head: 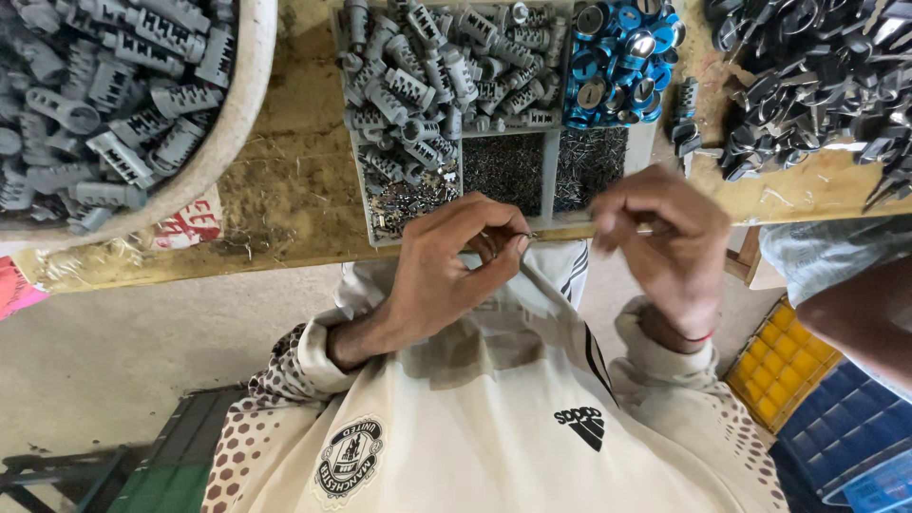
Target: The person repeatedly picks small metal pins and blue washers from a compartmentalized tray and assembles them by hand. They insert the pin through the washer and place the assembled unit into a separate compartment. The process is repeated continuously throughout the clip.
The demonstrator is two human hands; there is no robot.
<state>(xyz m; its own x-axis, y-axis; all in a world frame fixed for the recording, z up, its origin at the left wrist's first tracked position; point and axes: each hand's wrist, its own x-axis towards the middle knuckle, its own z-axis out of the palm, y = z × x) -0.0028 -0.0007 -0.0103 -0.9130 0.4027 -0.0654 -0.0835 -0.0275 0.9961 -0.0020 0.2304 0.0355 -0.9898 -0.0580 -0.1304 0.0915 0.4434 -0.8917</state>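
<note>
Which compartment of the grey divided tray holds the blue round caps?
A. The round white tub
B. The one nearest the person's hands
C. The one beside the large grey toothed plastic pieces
C: the blue round caps fill the far compartment of the grey divided tray, right beside the grey toothed plastic pieces.

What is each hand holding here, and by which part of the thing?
The left hand pinches a small metal piece at its end between thumb and fingers. The right hand is closed over something too hidden to name.

Wooden bench (294,180), divided tray (548,180), white basin (242,104)
</note>
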